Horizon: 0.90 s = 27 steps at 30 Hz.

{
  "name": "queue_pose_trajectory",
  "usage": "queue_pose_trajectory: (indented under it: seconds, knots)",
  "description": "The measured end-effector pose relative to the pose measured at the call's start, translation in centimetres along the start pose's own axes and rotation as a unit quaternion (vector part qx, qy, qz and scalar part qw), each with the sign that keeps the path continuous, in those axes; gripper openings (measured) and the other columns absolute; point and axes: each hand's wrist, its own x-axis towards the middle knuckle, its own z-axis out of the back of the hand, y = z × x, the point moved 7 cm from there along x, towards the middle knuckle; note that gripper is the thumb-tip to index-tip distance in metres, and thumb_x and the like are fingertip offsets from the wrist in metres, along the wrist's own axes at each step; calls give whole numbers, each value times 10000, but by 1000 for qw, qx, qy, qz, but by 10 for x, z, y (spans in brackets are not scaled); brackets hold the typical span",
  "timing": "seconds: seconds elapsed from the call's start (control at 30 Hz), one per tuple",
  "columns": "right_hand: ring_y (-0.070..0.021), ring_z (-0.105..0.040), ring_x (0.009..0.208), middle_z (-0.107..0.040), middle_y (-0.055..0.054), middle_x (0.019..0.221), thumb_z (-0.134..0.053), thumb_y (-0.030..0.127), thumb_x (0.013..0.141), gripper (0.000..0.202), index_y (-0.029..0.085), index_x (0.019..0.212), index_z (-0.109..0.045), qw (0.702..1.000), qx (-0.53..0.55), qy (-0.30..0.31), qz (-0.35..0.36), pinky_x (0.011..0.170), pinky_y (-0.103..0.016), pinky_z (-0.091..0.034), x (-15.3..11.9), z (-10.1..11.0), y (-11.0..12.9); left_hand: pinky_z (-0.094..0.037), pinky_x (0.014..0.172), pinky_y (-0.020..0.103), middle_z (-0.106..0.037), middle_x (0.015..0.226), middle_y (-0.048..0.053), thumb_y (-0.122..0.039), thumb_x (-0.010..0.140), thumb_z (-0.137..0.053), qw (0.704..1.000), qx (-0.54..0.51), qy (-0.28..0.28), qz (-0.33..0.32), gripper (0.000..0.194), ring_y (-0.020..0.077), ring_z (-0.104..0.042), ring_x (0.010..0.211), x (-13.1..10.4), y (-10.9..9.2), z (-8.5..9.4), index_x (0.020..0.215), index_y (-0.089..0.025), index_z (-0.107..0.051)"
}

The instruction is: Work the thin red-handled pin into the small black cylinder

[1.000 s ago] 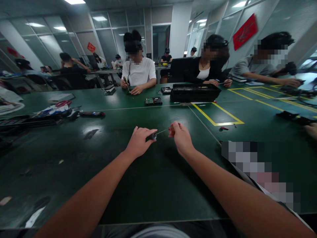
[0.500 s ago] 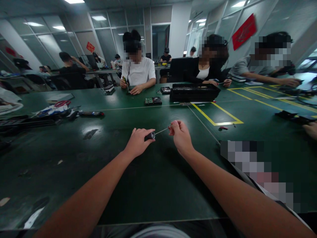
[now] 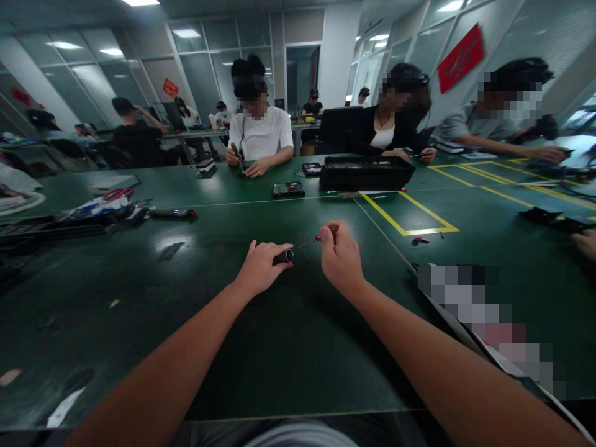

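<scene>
My left hand is closed around a short black cylinder, whose round end faces right. Most of the cylinder is hidden in the palm, so its kind cannot be made out. In my right hand is a screwdriver with a red handle and a thin metal shaft. The shaft points left toward the cylinder's round end, with a small gap between tip and cylinder. My fingers cover most of the handle. Both hands are above the green table.
Beyond my hands lie an opened circuit-board device and a long black tray. A dark pen-like tool and a pile with red-handled scissors are at left. A small red piece lies right. Co-workers sit opposite.
My right hand has drawn slightly back, and the screwdriver's tip has come away from the cylinder's end. More of the red handle shows. My left hand has hardly moved.
</scene>
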Motion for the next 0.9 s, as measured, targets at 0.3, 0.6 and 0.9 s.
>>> queue_pose_trajectory:
  seconds: [0.3,0.6,0.9]
  knots:
    - [-191,-596,714,-669,-34,835,-398,405,1016,224,236,973,-538,1000,14,-5,-16,683,-329,-423,-1,0,-4,-212,1179,639,-686,1133,39,-385,915,-654,1000,-21,-8,8,402,273,-581,1136,0,2,0,1307,-305,-616]
    - [-235,-664,912,-717,-106,1049,-497,388,979,280,201,1146,-623,1000,24,-8,-4,803,-378,-502,1,-1,-4,-495,971,390,-660,1182,72,-243,888,-661,989,-118,-67,58,280,233,-611,1077,0,7,13,1164,-205,-636]
    - [-242,-674,927,-735,-109,1044,-503,347,972,290,181,1151,-661,1000,-6,-7,24,827,-403,-525,1,-3,-2,-505,872,366,-677,1136,87,-301,874,-609,990,-62,37,121,387,248,-650,995,20,8,13,1253,-228,-577]
